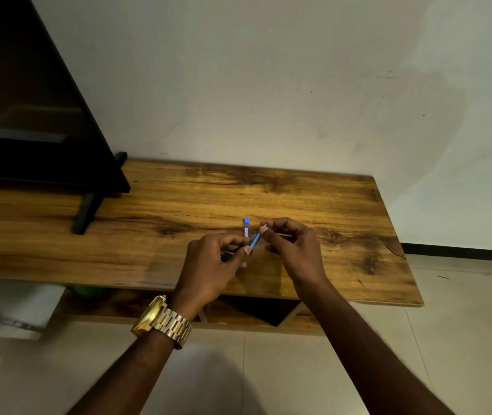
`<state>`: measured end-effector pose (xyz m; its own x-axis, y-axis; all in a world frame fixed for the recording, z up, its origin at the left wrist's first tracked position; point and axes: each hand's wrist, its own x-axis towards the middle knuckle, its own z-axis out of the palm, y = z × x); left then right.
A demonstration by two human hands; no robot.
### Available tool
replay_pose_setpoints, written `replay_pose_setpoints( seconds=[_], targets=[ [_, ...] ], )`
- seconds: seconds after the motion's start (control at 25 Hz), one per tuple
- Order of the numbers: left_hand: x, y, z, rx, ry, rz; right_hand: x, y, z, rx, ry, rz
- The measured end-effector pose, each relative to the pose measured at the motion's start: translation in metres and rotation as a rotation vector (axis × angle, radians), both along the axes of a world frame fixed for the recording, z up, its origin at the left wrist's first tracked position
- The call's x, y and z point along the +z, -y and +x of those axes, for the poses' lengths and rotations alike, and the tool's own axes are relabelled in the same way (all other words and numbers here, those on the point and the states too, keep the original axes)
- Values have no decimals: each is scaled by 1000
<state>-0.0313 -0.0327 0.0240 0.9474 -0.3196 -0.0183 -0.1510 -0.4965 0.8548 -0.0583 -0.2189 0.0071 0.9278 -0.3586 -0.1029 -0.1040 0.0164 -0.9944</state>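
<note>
Watching from my station, I'm seeing the left hand [208, 262] gripping the blue pen [253, 241] round its barrel, while the right hand [292, 244] is pinching the pen's upper tip. Just beyond that grip, a white tube with a blue end [246, 227] is lying on the wooden table [343, 211].

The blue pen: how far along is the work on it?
Done: a blue-ended piece seems to lie apart on the table. In hand: the left hand holds the blue pen, the right hand pinches its tip end. Left: probably joining or parting them; unclear which.
</note>
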Motion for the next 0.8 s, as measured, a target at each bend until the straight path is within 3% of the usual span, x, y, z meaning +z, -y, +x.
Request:
replay_pose_setpoints(
  seconds=[0.12,0.2,0.32,0.36,0.52,0.64,0.8],
  targets=[
    [-2,-2,-2,28,-65,-16,0,3,6,40,-97,200],
    [-3,-2,-2,30,-108,-35,2,4,8,49,-100,218],
    [-4,-1,-1,28,-170,-84,7,21,12,-134,-25,356],
    [-5,0,-1,37,-181,-106,8,33,13,-209,-15,289],
    [-4,5,-1,76,-212,-179,-5,77,7,-207,-129,-652],
    [-4,11,-2,91,-242,-217,-19,80,8,-135,-138,-820],
    [-5,15,-3,84,-265,-244,-19,77,12,-155,-73,-883]
  ],
)
